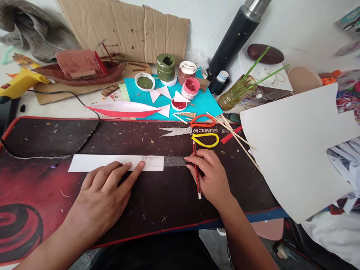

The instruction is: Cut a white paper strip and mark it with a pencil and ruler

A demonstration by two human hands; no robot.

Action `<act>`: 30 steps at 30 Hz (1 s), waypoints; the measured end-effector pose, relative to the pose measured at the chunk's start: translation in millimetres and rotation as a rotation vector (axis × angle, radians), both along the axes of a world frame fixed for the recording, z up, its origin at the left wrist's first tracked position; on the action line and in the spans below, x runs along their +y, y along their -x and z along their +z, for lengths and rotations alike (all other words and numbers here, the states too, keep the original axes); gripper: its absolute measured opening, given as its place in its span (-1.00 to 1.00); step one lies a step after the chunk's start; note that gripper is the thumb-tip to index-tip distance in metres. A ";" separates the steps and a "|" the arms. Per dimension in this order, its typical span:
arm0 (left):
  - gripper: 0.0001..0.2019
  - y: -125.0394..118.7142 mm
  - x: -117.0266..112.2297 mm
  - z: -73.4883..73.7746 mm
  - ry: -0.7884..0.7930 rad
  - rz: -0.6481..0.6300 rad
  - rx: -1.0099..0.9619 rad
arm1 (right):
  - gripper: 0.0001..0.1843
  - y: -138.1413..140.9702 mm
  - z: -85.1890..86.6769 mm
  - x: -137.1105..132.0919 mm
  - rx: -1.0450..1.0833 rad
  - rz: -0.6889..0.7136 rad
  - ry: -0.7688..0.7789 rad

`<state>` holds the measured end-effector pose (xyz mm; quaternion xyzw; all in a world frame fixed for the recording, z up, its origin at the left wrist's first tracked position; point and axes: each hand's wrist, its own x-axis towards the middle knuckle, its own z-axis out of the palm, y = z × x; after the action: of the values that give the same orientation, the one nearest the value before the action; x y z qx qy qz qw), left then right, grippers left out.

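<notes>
A white paper strip (107,162) lies flat on the dark desk mat, with a clear ruler (174,161) over its right part and sticking out past its right end. My left hand (108,187) has its fingers spread, the tips resting on the strip and on the ruler's left end. Thumb and forefinger of my right hand (209,174) pinch the ruler's right end. That same hand keeps a red and black pencil (197,176) between its fingers, point away from me. Just beyond lie open scissors (182,130) with one orange and one yellow handle loop.
Behind the mat (140,210) are a red-and-white paper boat shape (123,108), paint jars (165,67) on a blue sheet (132,93), and a brown model boat (81,69). A glue gun (22,82) trails its cord at left. Thin sticks (239,137) and large white paper (295,150) lie right.
</notes>
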<state>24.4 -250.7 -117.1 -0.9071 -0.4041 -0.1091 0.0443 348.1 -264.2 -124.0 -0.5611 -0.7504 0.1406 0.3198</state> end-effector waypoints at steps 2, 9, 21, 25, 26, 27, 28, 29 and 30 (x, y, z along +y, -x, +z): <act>-0.13 -0.1 0.3 1.1 0.004 -0.004 0.011 | -0.77 -0.1 0.0 0.1 -0.002 0.000 0.001; -0.13 -1.6 0.5 1.6 0.000 -0.008 0.019 | -0.77 0.0 -0.2 -0.3 -0.010 -0.001 0.000; -0.16 -2.7 -0.5 0.9 -0.022 -0.001 0.025 | -0.78 -0.4 -1.2 -0.6 -0.016 0.001 -0.020; -0.17 -2.5 -1.0 0.1 -0.022 0.002 0.026 | -0.77 -0.5 -1.3 -0.7 -0.015 -0.002 -0.015; -0.16 -2.5 -1.1 0.2 -0.021 0.001 0.028 | -0.77 -0.4 -1.3 -0.7 -0.014 -0.002 -0.014; -0.16 -2.6 -1.3 0.3 -0.019 0.003 0.029 | -0.77 -0.4 -1.3 -0.7 -0.013 0.000 -0.014; -0.15 -2.7 -1.4 0.5 -0.017 0.005 0.028 | -0.78 -0.3 -1.2 -0.7 -0.012 0.000 -0.015; -0.15 -2.8 -1.4 0.7 -0.016 0.005 0.026 | -0.78 -0.2 -1.2 -0.7 -0.011 0.000 -0.016; -0.14 -2.9 -1.4 0.9 -0.017 0.005 0.024 | -0.78 -0.1 -1.2 -0.7 -0.011 0.001 -0.017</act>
<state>27.4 -252.1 -116.2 -0.9069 -0.4049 -0.1014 0.0574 348.2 -264.9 -125.1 -0.5589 -0.7534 0.1314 0.3204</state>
